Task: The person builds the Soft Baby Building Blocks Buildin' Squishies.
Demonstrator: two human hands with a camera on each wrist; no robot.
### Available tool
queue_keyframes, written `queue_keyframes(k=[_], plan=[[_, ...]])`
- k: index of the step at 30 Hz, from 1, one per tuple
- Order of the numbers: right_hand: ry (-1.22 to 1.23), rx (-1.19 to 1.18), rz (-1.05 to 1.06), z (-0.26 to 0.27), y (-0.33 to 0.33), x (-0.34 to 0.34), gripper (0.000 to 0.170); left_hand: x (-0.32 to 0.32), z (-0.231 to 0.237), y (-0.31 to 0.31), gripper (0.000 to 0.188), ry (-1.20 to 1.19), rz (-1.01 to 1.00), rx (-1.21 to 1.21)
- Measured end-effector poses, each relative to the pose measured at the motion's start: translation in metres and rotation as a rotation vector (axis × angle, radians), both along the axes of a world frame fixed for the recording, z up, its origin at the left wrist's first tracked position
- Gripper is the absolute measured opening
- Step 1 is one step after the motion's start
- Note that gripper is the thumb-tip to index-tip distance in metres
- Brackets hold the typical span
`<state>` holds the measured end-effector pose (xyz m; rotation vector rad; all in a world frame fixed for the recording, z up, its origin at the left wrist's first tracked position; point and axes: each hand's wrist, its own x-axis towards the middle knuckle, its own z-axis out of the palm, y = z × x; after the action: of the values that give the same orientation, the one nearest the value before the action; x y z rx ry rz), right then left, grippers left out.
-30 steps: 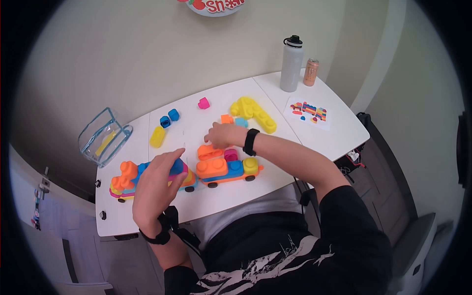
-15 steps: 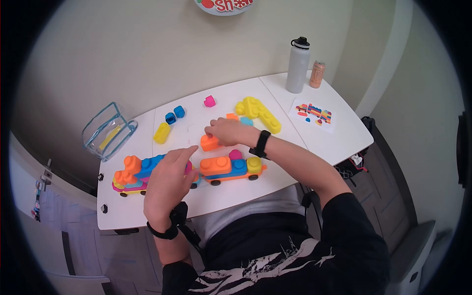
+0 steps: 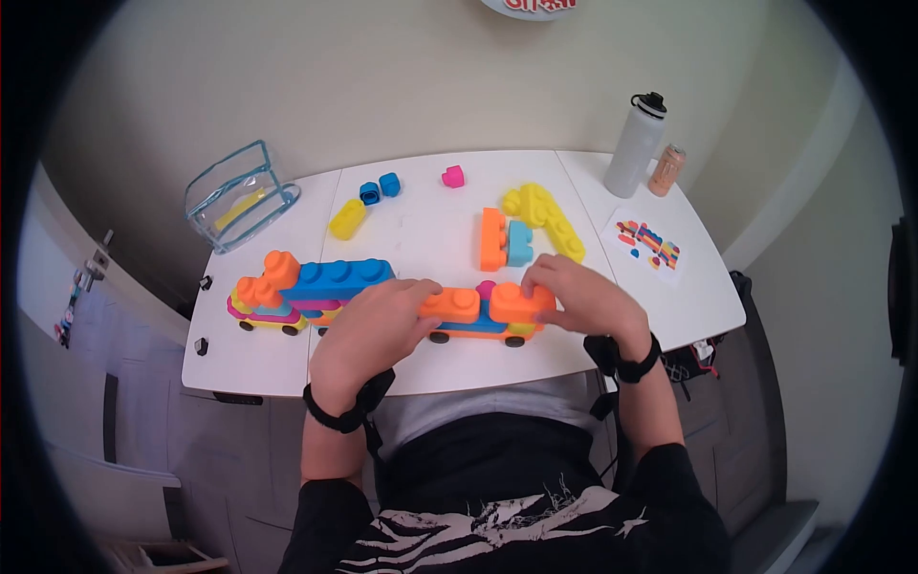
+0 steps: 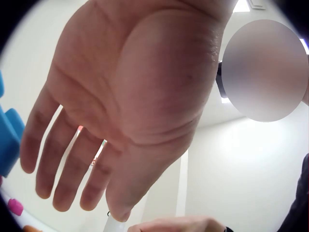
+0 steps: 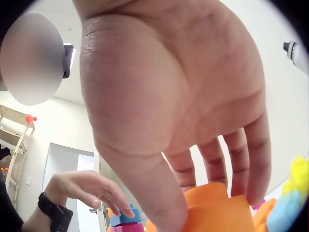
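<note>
In the head view, the right hand [image 3: 591,304] pinches an orange block [image 3: 516,303] between thumb and fingers, over the yellow block [image 3: 523,327] at the right end of a wheeled toy base. The right wrist view has that orange block [image 5: 217,217] between thumb and fingers. The left hand [image 3: 371,330], fingers extended, hovers at or touches the left end of another orange block [image 3: 451,304] on the same base; contact is unclear. Blue [image 3: 454,322] and magenta [image 3: 487,288] blocks show between. A long blue block [image 3: 339,275] tops the toy vehicle on the left.
Behind lie yellow pieces [image 3: 547,218], an orange block [image 3: 491,239], a light blue block [image 3: 519,244], a pink block [image 3: 453,176] and blue blocks [image 3: 389,184]. A clear bag [image 3: 239,201] stands left; a bottle [image 3: 636,148], can [image 3: 666,170] and printed picture [image 3: 650,244] are right.
The right hand has picked up the orange block from behind the base and carried it right, over the yellow block. The left hand has moved right. The camera view has shifted.
</note>
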<state>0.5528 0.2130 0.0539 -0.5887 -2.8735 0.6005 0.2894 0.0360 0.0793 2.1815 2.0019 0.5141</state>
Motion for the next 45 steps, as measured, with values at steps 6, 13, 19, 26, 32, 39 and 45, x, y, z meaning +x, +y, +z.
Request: queue_keyframes(k=[6, 13, 19, 26, 32, 39, 45], plan=[[0.138, 0.006, 0.004, -0.017, -0.008, -0.009, 0.038, 0.005, -0.012, 0.013, 0.041, 0.043, 0.02, -0.123], [0.097, -0.005, -0.043, -0.017, -0.005, -0.017, 0.041, 0.003, -0.008, 0.017, 0.042, 0.036, 0.016, -0.091], [0.144, -0.038, -0.062, -0.03, -0.001, -0.017, 0.041, 0.009, -0.008, 0.016, 0.04, 0.051, 0.049, -0.139], [0.15, 0.011, -0.099, -0.035, -0.003, -0.015, 0.043, 0.015, -0.006, 0.014, 0.037, 0.069, 0.025, -0.059], [0.117, 0.039, -0.096, -0.038, -0.006, -0.018, 0.043, 0.017, -0.006, 0.017, 0.038, 0.064, 0.061, -0.12], [0.089, 0.067, -0.115, -0.038, -0.007, -0.02, 0.043, 0.019, -0.005, 0.016, 0.043, 0.091, 0.068, -0.109], [0.112, 0.016, -0.042, -0.04, 0.0, -0.014, 0.043, 0.021, -0.002, 0.014, 0.049, 0.076, 0.105, -0.179]])
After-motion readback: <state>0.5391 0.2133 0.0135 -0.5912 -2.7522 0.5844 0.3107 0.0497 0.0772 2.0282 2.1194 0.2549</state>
